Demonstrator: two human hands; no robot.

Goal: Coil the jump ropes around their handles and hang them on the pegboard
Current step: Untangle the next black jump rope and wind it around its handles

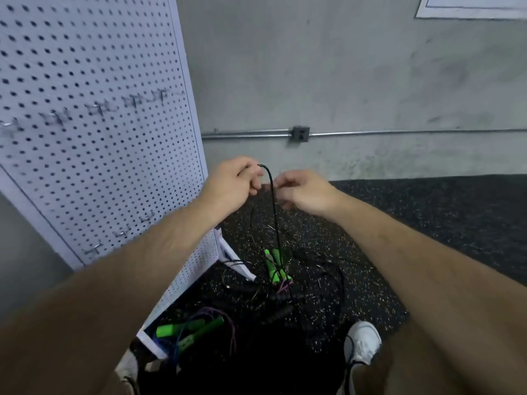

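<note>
**No rope hung yet**

Left hand (242,178) pinches a black rope (274,212) aloft; right hand (302,192) curls beside it, grip unclear. Green handles (275,265) and other ropes (194,329) sit uncoiled on the floor (399,223) by the pegboard (99,81), whose hooks (57,116) look bare.

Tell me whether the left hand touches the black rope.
Touching: the head view shows the left hand pinching the black rope where it bends over.
</note>
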